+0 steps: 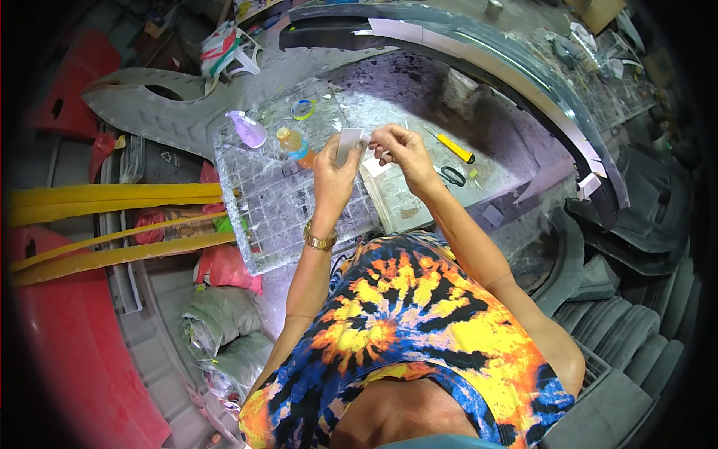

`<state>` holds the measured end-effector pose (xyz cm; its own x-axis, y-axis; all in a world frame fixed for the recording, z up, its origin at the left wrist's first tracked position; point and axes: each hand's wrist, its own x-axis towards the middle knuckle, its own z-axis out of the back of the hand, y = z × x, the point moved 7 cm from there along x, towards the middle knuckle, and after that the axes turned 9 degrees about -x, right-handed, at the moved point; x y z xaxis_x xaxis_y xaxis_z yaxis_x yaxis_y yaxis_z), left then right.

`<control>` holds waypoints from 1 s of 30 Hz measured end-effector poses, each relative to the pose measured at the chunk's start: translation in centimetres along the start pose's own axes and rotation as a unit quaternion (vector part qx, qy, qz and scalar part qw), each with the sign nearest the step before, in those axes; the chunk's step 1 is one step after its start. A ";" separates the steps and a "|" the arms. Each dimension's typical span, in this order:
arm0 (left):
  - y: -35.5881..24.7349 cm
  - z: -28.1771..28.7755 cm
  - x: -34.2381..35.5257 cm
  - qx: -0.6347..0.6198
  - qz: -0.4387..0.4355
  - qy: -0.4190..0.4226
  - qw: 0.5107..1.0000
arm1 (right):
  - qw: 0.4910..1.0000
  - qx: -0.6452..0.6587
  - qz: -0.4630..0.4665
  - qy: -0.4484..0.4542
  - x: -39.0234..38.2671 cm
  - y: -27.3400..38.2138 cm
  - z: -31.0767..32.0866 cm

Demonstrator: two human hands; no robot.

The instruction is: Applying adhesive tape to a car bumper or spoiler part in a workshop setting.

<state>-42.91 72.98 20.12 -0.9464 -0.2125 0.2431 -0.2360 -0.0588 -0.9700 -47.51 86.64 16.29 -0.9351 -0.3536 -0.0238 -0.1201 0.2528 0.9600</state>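
Over the worktable, my left hand (334, 169) grips a small, flat, pale grey rectangular piece (349, 141) between thumb and fingers. Close to its right edge is my right hand (405, 153), fingers curled and pinched together; whatever they hold is too small to make out. Below the hands lies a white slip (376, 165). Just left of my left hand stands a bottle of orange liquid (297, 148). A yellow utility knife (455, 148) and dark-handled scissors (452, 176) lie right of my right hand.
A purple spray bottle (248, 129) and a tape roll (303, 110) are on the table's left part (280, 232). A long, dark curved car trim (479, 60) with pale strips arcs across the back and right. Yellow bands (120, 196) and red panels (82, 337) are at left.
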 end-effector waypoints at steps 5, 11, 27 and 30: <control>0.1 0.1 -0.2 0.003 -0.014 -0.002 1.000 | 0.997 -0.068 0.038 0.023 -0.5 0.2 -0.7; -1.1 -0.3 -0.2 0.019 -0.039 0.020 0.999 | 0.995 0.083 -0.056 0.017 -1.0 0.0 -0.7; -0.8 -0.4 -0.9 0.035 -0.001 0.035 0.999 | 0.999 -0.027 0.033 0.004 -1.0 0.6 -0.7; -0.3 -0.1 -0.7 -0.035 0.025 0.004 0.999 | 0.999 -0.031 0.033 -0.024 -1.1 0.4 0.1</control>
<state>-42.16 73.30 20.24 -0.9593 -0.2048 0.1945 -0.2029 0.0205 -0.9790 -46.56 87.27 16.68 -0.9555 -0.2935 0.0285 -0.0379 0.2181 0.9752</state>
